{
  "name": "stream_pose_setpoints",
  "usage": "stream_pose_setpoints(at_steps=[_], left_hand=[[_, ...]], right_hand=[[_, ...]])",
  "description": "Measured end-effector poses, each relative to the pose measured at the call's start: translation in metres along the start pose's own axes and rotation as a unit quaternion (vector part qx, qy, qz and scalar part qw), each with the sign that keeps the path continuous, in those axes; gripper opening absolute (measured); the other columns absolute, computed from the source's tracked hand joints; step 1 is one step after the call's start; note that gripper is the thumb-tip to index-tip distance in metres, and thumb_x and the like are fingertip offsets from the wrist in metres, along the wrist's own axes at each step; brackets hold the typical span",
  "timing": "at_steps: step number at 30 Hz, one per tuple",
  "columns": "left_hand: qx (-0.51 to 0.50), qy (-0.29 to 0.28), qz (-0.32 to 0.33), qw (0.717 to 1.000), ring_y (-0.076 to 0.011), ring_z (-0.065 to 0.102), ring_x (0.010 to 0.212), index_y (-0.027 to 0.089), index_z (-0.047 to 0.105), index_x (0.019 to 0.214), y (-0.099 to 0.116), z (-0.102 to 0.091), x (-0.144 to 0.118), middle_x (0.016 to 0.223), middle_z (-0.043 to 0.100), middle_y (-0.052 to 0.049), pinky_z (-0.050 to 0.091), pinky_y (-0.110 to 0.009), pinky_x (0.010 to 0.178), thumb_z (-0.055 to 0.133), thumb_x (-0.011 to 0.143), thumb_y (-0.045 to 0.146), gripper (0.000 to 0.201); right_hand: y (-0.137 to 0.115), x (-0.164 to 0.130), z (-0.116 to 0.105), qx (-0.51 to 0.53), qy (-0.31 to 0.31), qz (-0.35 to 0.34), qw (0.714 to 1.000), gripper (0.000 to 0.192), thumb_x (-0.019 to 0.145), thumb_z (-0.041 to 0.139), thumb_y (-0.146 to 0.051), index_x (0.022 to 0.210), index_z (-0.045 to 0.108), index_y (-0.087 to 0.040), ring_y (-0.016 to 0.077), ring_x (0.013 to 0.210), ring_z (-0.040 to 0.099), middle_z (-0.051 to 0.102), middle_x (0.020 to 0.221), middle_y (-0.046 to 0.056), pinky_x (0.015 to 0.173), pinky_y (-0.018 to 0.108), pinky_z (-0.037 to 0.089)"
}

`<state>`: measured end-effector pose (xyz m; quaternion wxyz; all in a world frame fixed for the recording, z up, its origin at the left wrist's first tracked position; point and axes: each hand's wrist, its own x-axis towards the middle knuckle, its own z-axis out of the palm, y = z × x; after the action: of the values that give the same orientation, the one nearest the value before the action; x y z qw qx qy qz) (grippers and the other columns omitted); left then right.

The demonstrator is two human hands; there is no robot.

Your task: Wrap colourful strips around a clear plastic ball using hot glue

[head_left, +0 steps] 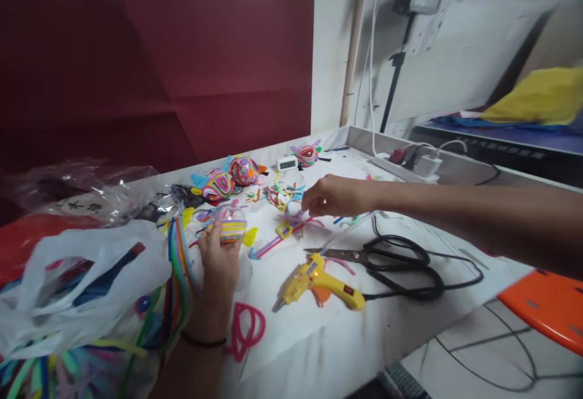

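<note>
My left hand (219, 262) grips a clear ball wrapped in yellow, pink and purple pipe cleaners (231, 224), held just above the white table (364, 338). My right hand (330, 197) reaches across to a pile of short coloured pipe-cleaner pieces (283, 196), its fingers pinched together at the pile's right edge; whether a piece is between them I cannot tell. A yellow loop piece (285, 229) and a long pink-and-blue strip (268, 246) lie just below that hand.
A yellow glue gun (319, 282) and black scissors (392, 260) lie near the front. Three finished decorated balls (218, 185) (245, 170) (308, 155) sit at the back beside a small white clock (286, 163). Plastic bags of pipe cleaners (91, 289) fill the left. A pink loop (248, 326) lies by my wrist.
</note>
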<state>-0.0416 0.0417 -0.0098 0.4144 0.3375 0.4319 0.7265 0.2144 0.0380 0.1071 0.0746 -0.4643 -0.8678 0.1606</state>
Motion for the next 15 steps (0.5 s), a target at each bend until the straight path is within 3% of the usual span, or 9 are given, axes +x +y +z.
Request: stream_pose_setpoints(at_steps=[3, 7, 10, 15], left_hand=[[-0.067, 0.031, -0.052, 0.996, -0.0268, 0.06, 0.109, 0.024, 0.047, 0.087, 0.006, 0.006, -0.004, 0.106, 0.059, -0.006, 0.053, -0.053, 0.089, 0.069, 0.071, 0.034, 0.029], [-0.08, 0.036, -0.053, 0.995, -0.0267, 0.059, 0.109, 0.024, 0.046, 0.084, 0.009, 0.011, -0.009, 0.103, 0.058, -0.003, 0.053, -0.054, 0.089, 0.071, 0.068, 0.031, 0.031], [-0.087, 0.032, -0.05, 0.994, -0.0241, 0.061, 0.102, 0.023, 0.047, 0.083, 0.009, 0.012, -0.011, 0.098, 0.058, -0.001, 0.053, -0.054, 0.088, 0.074, 0.066, 0.028, 0.033], [-0.076, 0.054, -0.054, 0.994, -0.0236, 0.061, 0.101, 0.022, 0.048, 0.085, 0.008, 0.013, -0.01, 0.095, 0.057, -0.001, 0.053, -0.054, 0.089, 0.074, 0.068, 0.026, 0.031]], right_hand=[[-0.008, -0.041, 0.006, 0.002, -0.018, -0.036, 0.999, 0.021, 0.082, 0.055, -0.011, 0.083, 0.074, -0.02, 0.0143, 0.062, 0.061, 0.072, 0.074, 0.002, 0.061, 0.024, 0.042], [-0.02, -0.081, 0.044, -0.011, -0.03, 0.002, 0.999, 0.02, 0.087, 0.053, -0.019, 0.091, 0.073, -0.021, 0.02, 0.074, 0.067, 0.075, 0.086, 0.007, 0.065, 0.028, 0.045], [-0.024, -0.089, 0.082, -0.026, -0.015, 0.042, 0.999, 0.027, 0.085, 0.057, -0.023, 0.109, 0.067, -0.021, 0.0246, 0.088, 0.068, 0.073, 0.106, 0.011, 0.073, 0.031, 0.048], [-0.028, -0.08, 0.114, -0.023, -0.024, 0.101, 0.994, 0.028, 0.083, 0.055, -0.024, 0.106, 0.065, -0.013, 0.03, 0.096, 0.066, 0.069, 0.111, 0.017, 0.079, 0.037, 0.049]])
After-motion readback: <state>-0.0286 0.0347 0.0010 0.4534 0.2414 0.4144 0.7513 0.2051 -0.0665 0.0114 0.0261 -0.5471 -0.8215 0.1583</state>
